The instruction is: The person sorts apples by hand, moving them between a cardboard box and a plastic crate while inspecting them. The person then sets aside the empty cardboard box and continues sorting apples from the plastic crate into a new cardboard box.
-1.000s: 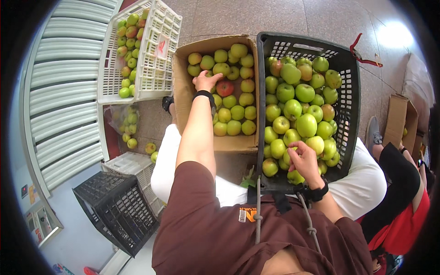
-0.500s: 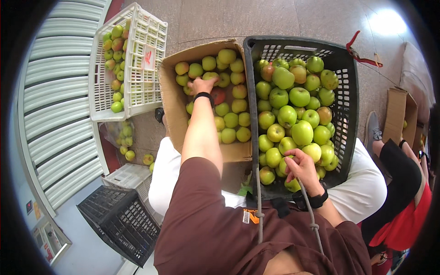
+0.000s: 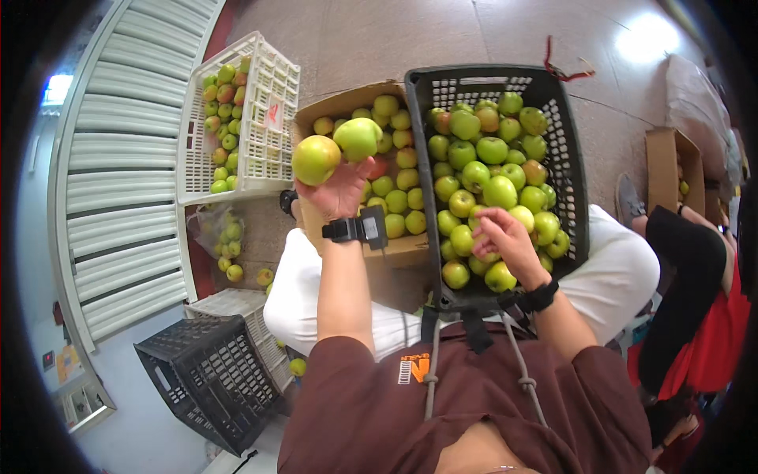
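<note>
My left hand (image 3: 344,192) is palm up, closed around two apples, a yellow-green one with a faint blush (image 3: 316,160) and a greener one (image 3: 359,137). It is raised over the left side of a cardboard box (image 3: 409,251) holding rows of green apples and one redder apple. On the right, my right hand (image 3: 507,242) hovers over the near part of a black plastic crate (image 3: 472,73) heaped with green apples. Its fingers are loosely bent and apart, with no apple visible in them.
A white crate of apples (image 3: 271,118) stands at the far left, with a plastic bag of apples (image 3: 227,231) below it. Nearer lies a tilted black crate (image 3: 213,379). At right are another person's red garment (image 3: 714,340) and a cardboard box (image 3: 671,162). A red tool (image 3: 562,73) adjoins the crate's far corner.
My left hand has come up out of the cardboard box and turned palm up, now holding two apples. My right hand stays over the black crate. The whole view has shifted slightly.
</note>
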A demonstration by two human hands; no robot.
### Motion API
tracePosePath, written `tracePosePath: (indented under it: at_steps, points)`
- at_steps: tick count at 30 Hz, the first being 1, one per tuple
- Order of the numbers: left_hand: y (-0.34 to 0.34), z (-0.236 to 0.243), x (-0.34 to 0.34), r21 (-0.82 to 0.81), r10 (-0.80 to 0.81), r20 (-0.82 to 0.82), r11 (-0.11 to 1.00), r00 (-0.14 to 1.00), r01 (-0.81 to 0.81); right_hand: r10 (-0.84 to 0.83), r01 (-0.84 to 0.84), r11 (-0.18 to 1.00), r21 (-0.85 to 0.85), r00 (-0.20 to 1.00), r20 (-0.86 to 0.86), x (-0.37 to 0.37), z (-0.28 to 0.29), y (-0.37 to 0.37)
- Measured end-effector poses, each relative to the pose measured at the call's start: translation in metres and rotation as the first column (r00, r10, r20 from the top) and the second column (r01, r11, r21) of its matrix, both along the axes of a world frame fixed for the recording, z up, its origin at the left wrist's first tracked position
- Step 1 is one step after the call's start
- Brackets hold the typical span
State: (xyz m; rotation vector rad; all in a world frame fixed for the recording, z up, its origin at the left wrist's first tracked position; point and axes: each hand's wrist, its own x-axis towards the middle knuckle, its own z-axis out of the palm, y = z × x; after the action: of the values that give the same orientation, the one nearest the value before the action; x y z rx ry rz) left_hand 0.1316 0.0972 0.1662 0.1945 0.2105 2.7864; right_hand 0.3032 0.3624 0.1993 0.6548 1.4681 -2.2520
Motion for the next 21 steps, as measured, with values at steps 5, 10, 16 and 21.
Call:
tracePosePath:
  at_steps: [5,10,16,21]
  points:
    - [0.049,0.05,0.082,-0.232,-0.328,-0.09,0.925,0.94,0.301,-0.006,-0.023,0.948,-0.319,0.996,-0.089,0.0,0.046,-0.011]
    - [0.077,0.063,0.131,-0.615,-0.492,-0.149,0.725,0.858,0.309,-0.001,-0.056,0.961,-0.27,0.978,-0.207,0.016,0.031,-0.007]
    - [0.088,0.066,0.158,-0.769,-0.447,-0.2,0.623,0.872,0.143,-0.173,0.115,0.958,-0.262,0.962,-0.211,0.029,0.026,-0.003]
    - [0.101,0.041,0.179,-0.855,-0.351,-0.403,0.474,0.845,-0.211,-0.331,0.283,0.937,-0.204,0.906,-0.265,0.026,0.023,0.002]
